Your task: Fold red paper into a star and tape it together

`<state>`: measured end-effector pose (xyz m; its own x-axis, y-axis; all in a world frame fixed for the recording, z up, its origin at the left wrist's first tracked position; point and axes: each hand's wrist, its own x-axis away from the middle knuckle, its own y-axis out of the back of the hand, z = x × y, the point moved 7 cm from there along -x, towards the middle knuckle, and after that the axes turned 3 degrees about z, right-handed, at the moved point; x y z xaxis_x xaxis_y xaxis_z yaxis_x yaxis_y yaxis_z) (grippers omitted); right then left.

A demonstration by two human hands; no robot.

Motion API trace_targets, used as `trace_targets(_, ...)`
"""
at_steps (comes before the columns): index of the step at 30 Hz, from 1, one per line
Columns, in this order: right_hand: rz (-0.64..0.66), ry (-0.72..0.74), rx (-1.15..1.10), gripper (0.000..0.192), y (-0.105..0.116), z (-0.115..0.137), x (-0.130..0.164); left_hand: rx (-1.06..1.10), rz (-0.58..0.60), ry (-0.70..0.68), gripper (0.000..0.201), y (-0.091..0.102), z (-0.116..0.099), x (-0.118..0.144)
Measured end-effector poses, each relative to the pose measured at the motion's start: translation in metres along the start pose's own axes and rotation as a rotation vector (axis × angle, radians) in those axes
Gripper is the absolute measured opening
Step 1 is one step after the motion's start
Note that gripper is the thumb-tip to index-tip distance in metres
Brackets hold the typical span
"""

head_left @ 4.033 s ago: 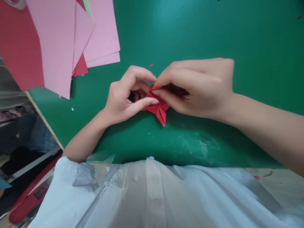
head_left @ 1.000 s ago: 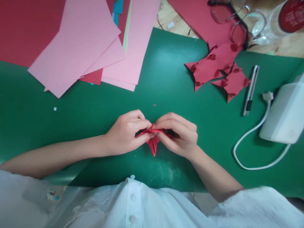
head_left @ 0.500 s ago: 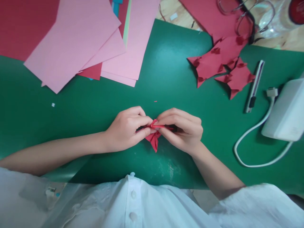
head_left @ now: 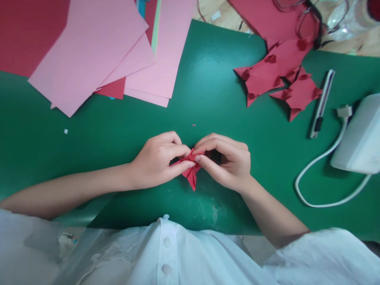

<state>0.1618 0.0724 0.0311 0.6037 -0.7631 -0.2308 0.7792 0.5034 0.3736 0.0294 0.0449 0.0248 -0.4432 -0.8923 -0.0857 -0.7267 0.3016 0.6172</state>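
Observation:
A small folded red paper piece [head_left: 191, 174] is pinched between both hands just above the green mat [head_left: 208, 99]. My left hand [head_left: 157, 160] grips its left side with thumb and fingers. My right hand [head_left: 228, 162] pinches its top right edge with fingertips. A pointed tip of the paper sticks out below the hands; the rest is hidden by my fingers.
Pink sheets [head_left: 97, 51] and red sheets [head_left: 26, 31] lie at the back left. Folded red paper pieces [head_left: 276, 79] sit at the back right, beside a utility knife [head_left: 320, 105], a white charger [head_left: 356, 138] with its cable [head_left: 314, 186], and eyeglasses [head_left: 308, 16].
Since four seconds ago the view has pulled back and shifted, showing the right side of the table. Over the last second my fingers have shifted slightly on the red paper, which stays in place.

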Motion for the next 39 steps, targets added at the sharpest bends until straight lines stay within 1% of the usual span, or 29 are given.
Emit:
trace_targets(6, -0.042, -0.101, -0.046, 0.012, 0.0009, -0.0052, 0.002, -0.015, 0.008, -0.002, 0.017, -0.0006, -0.0001, -0.0008)
trace_targets(10, -0.064, -0.184, -0.101, 0.014, 0.0002, -0.0093, 0.0047, -0.023, -0.02, -0.037, 0.016, -0.0005, -0.0012, -0.0008)
trace_targets(12, -0.065, -0.201, -0.122, 0.015, -0.0005, -0.0099, 0.0055, -0.016, -0.031, -0.043, 0.016, -0.0006, -0.001, -0.0006)
trace_targets(15, -0.074, -0.183, -0.139, 0.016, -0.0005, -0.009, 0.0058, -0.009, -0.026, -0.048, 0.018, -0.0013, -0.0006, -0.0004)
trace_targets(20, -0.078, -0.105, -0.114, 0.018, 0.0005, -0.0074, 0.0044, -0.013, -0.002, -0.083, 0.034, -0.0018, -0.0012, -0.0006)
trace_targets(22, -0.068, -0.068, -0.089, 0.017, 0.0015, -0.0066, 0.0029, -0.005, 0.007, -0.092, 0.037, -0.0021, -0.0013, -0.0008)
trace_targets(28, 0.024, 0.029, 0.01, 0.015, 0.0002, -0.0015, -0.0015, 0.028, -0.022, -0.098, 0.034, -0.001, -0.0007, -0.0008)
trace_targets(34, 0.034, -0.021, 0.015, 0.009, -0.0017, -0.0039, 0.0, -0.023, -0.045, -0.131, 0.035, 0.0001, -0.0016, -0.0011)
trace_targets(39, 0.06, -0.052, -0.014, 0.008, -0.0015, -0.0053, -0.0005, -0.019, -0.056, -0.142, 0.033, 0.0006, -0.002, -0.0009)
